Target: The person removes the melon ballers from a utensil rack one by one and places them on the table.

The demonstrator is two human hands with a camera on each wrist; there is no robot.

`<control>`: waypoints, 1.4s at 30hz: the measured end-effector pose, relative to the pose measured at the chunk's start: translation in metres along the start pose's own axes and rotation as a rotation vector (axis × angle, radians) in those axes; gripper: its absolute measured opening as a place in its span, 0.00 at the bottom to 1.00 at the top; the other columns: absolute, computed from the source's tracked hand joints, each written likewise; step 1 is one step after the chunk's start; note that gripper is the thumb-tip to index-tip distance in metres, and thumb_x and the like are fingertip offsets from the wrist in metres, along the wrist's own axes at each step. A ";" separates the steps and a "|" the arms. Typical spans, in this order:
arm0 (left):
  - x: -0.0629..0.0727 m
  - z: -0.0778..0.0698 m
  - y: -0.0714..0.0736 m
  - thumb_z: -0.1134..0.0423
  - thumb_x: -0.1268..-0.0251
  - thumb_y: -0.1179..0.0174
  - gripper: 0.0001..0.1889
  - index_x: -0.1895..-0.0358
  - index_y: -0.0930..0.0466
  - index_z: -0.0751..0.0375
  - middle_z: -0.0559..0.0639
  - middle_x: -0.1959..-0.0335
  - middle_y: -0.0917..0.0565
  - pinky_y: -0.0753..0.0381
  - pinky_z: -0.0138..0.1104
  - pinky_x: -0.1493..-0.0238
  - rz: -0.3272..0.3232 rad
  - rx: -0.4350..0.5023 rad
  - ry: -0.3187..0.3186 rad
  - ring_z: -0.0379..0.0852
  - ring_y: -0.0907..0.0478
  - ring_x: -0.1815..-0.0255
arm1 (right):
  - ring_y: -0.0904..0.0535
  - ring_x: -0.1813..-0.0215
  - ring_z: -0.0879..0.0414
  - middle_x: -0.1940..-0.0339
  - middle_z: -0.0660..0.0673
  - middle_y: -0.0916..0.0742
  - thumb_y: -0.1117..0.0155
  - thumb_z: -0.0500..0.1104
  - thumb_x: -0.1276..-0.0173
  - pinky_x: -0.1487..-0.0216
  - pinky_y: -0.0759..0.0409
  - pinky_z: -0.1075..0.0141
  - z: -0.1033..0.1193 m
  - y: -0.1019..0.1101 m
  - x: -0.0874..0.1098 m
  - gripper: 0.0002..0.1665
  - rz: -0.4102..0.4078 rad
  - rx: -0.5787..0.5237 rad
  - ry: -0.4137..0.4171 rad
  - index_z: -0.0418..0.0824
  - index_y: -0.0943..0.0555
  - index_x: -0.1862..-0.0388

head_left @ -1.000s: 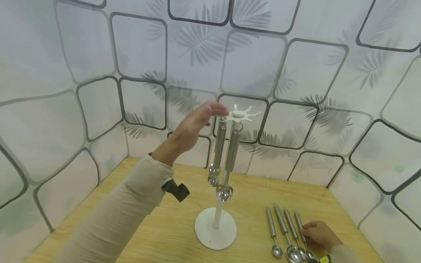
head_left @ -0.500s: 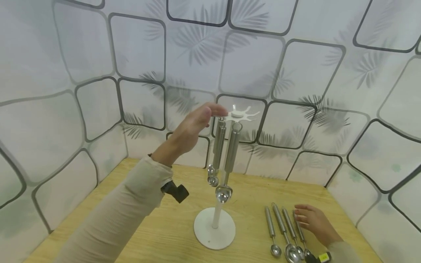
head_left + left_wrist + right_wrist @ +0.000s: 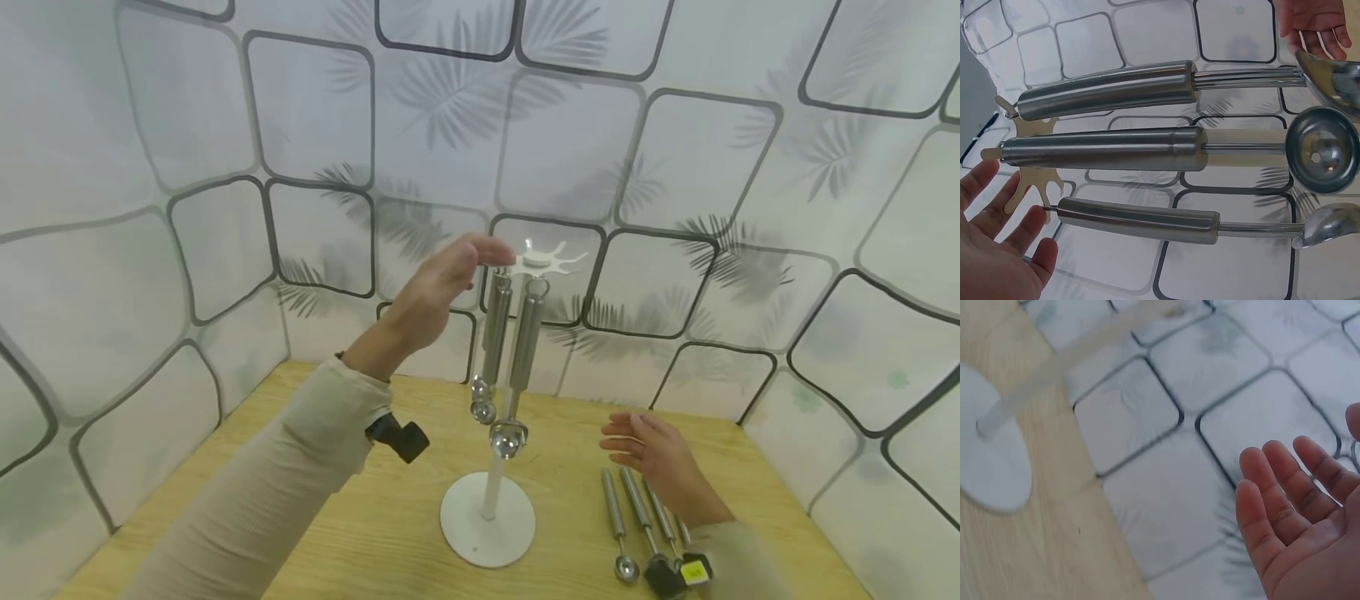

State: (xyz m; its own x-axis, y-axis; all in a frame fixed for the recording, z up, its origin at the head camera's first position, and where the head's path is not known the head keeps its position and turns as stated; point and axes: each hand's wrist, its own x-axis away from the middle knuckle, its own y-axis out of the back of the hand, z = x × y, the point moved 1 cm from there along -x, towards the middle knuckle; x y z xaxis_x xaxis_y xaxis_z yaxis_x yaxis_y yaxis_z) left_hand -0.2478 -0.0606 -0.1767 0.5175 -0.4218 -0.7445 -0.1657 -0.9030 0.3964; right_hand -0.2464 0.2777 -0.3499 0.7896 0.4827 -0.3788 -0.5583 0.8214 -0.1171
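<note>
My left hand (image 3: 442,279) is at the top of a white utensil stand (image 3: 495,546), its relaxed fingers beside the hooked crown (image 3: 536,262). Steel-handled scoops hang there by rings. In the left wrist view, the middle one is a melon baller (image 3: 1104,149) with a hole in its round bowl; a large scoop (image 3: 1107,90) and a smaller scoop (image 3: 1138,220) hang either side. The left fingertips lie close to the hooks; contact is unclear. My right hand (image 3: 663,467), holding nothing, hovers with loosely bent fingers right of the stand. Beneath it lie several steel scoops (image 3: 613,504), partly hidden by the wrist.
A pale wooden tabletop (image 3: 360,508) carries the stand and the loose scoops. Patterned wall covering (image 3: 570,150) rises behind and on both sides. Several hooks on the crown's right side stick out bare. Both wrists wear small black cameras, such as the left camera (image 3: 405,439).
My right hand has come away from the rightmost scoop on the table, rising and moving left toward the stand, its fingers opening out. My left hand has stayed at the crown.
</note>
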 end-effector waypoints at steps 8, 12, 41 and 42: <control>0.000 -0.001 -0.001 0.22 0.38 0.72 0.51 0.42 0.29 0.71 0.63 0.43 0.23 0.36 0.53 0.39 -0.002 0.010 0.011 0.54 0.31 0.38 | 0.19 0.47 0.52 0.47 0.44 0.16 0.70 0.36 0.18 0.46 0.22 0.63 0.011 -0.047 -0.031 0.24 0.179 -0.091 0.129 0.36 0.23 0.42; 0.001 -0.001 -0.001 0.23 0.37 0.71 0.51 0.43 0.29 0.72 0.63 0.43 0.23 0.36 0.54 0.38 -0.010 0.008 0.011 0.54 0.31 0.38 | 0.19 0.47 0.52 0.47 0.43 0.16 0.67 0.36 0.18 0.46 0.22 0.62 0.015 -0.064 -0.044 0.22 0.216 -0.098 0.162 0.36 0.24 0.42; 0.004 -0.005 -0.002 0.29 0.31 0.72 0.45 0.42 0.28 0.71 0.62 0.43 0.25 0.36 0.53 0.39 -0.017 0.005 0.019 0.56 0.32 0.39 | 0.17 0.63 0.54 0.63 0.36 0.15 0.38 0.36 0.30 0.60 0.18 0.63 0.034 -0.133 -0.073 0.20 0.002 0.403 0.242 0.22 0.29 0.48; 0.004 -0.005 -0.002 0.33 0.28 0.71 0.42 0.42 0.28 0.72 0.62 0.43 0.25 0.36 0.53 0.38 -0.017 0.014 0.020 0.56 0.32 0.38 | 0.17 0.63 0.53 0.63 0.37 0.15 0.37 0.36 0.30 0.60 0.17 0.63 0.034 -0.133 -0.073 0.20 0.005 0.403 0.248 0.22 0.29 0.48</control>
State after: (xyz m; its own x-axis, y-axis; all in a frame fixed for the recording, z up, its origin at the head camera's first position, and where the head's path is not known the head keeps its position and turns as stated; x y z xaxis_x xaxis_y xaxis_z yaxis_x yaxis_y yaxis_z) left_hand -0.2414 -0.0595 -0.1776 0.5371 -0.4052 -0.7399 -0.1687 -0.9110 0.3764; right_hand -0.2211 0.1437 -0.2750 0.6751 0.4399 -0.5922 -0.3797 0.8955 0.2324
